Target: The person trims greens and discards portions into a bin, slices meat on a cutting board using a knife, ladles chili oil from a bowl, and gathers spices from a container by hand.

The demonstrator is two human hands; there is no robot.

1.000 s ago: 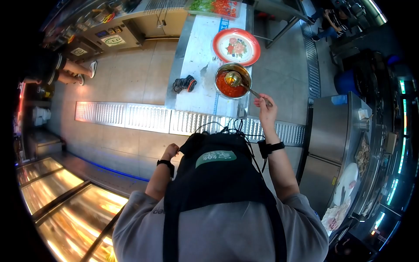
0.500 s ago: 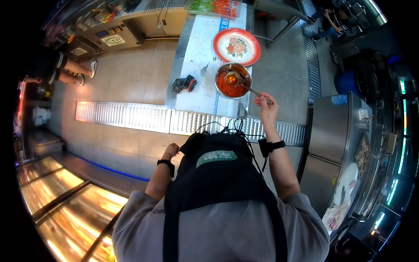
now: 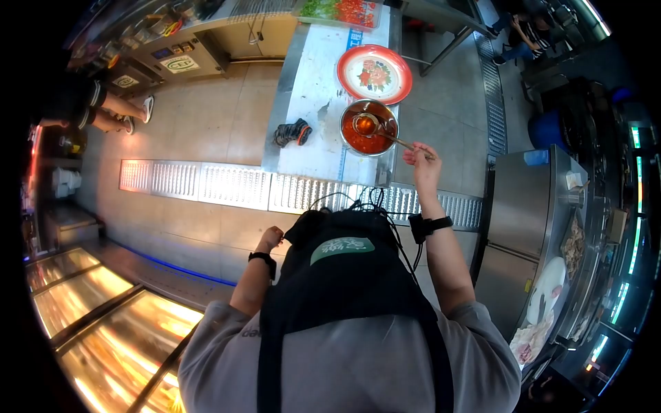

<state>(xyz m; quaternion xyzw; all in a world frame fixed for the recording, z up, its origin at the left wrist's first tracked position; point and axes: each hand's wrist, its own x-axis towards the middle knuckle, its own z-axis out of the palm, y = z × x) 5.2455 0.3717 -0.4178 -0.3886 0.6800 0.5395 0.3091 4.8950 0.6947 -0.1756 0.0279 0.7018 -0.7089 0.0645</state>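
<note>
My right hand (image 3: 425,160) is closed round the handle of a ladle (image 3: 403,143). The ladle's bowl rests in red, oily sauce (image 3: 372,143) inside a round metal pot (image 3: 398,131). Just beyond the pot lies an oval plate (image 3: 375,72) with a red rim and a flower pattern. My left hand (image 3: 272,237) hangs low beside my dark apron (image 3: 337,282), fingers curled, with nothing visible in them. Left of the pot, a small dark bundle (image 3: 292,133) with orange trim sits on the white-topped table (image 3: 310,89); its kind is unclear.
A clear tray (image 3: 337,12) of chopped green and red pieces stands at the table's far end. A steel fridge (image 3: 516,213) is to my right, a lit glass case (image 3: 124,330) lower left. One person's legs (image 3: 113,113) show at left; another person (image 3: 527,34) sits far right.
My right hand has shifted slightly, and the ladle has turned a little in the sauce. My left hand has stayed almost in place.
</note>
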